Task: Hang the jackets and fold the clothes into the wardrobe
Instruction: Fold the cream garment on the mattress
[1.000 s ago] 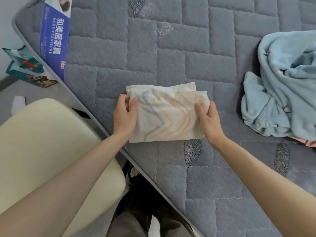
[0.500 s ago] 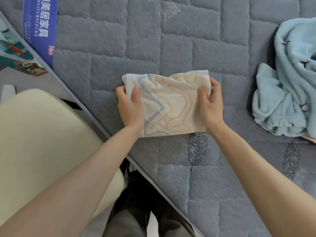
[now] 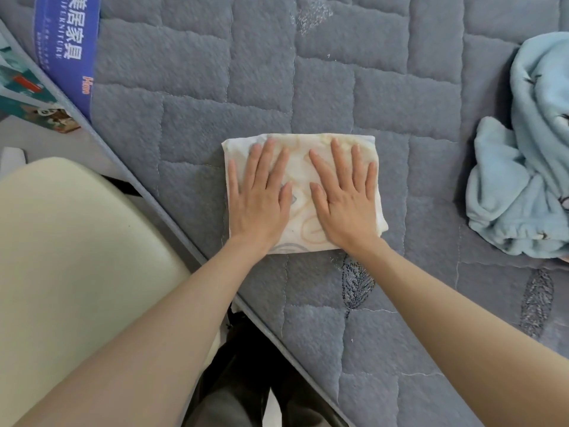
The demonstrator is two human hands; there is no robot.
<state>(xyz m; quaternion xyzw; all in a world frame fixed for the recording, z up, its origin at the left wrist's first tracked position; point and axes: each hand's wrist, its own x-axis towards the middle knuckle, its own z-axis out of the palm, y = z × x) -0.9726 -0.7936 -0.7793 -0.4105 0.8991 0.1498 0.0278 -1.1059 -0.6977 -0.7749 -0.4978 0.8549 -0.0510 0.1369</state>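
Clothes first: the folded cream garment, printed with pale orange and grey-blue wavy lines, lies flat on the grey quilted mattress, near its front edge and about mid-frame.

Sweeping from the left — a cream padded seat stands just beside the mattress edge. Above it, teal printed packaging lies on the floor, its print too small to read. A blue label wraps the mattress edge. Its white characters read 美居家具, a line of small Latin capitals beside them ends in "FURNITURE", and an orange word at the lower end looks like "Hmm", though I cannot be sure.

Next, the left hand and right hand rest side by side on the garment, palms down. Each grip is apart, fingers straight and spread, pinching nothing.

The step appears to be pressing the fold flat. To do it well, I would sweep outward from the centre to the edges, pushing air out and squaring the lower right corner, which bulges a little — then lift from beneath so the layers hold together.

Far right, a crumpled light-blue fleece garment lies well apart, seemingly not yet folded.
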